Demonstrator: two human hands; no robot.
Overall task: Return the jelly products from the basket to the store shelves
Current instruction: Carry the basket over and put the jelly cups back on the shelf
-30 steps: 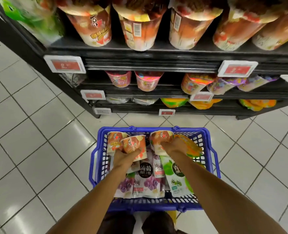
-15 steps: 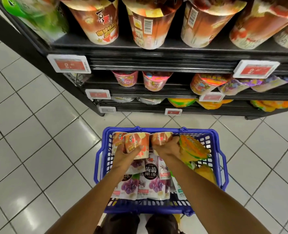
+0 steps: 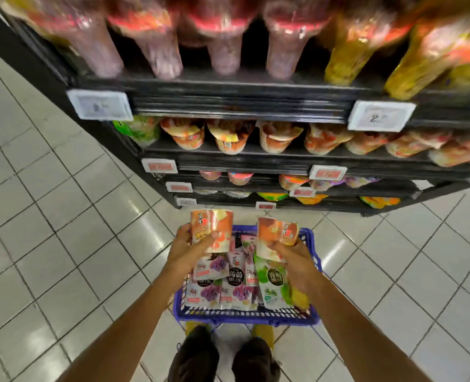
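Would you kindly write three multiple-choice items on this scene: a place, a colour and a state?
1. Where do the grape pouches lie? A in the basket; B on the top shelf; C on the floor tiles.
2. What colour is the basket? A red; B blue; C green.
3. What is the left hand doing? A hanging empty; B gripping an orange cup; C pressing a price tag.
Answers: 1 A, basket walls surround them; 2 B, its rim is blue; 3 B, fingers curl round the cup.
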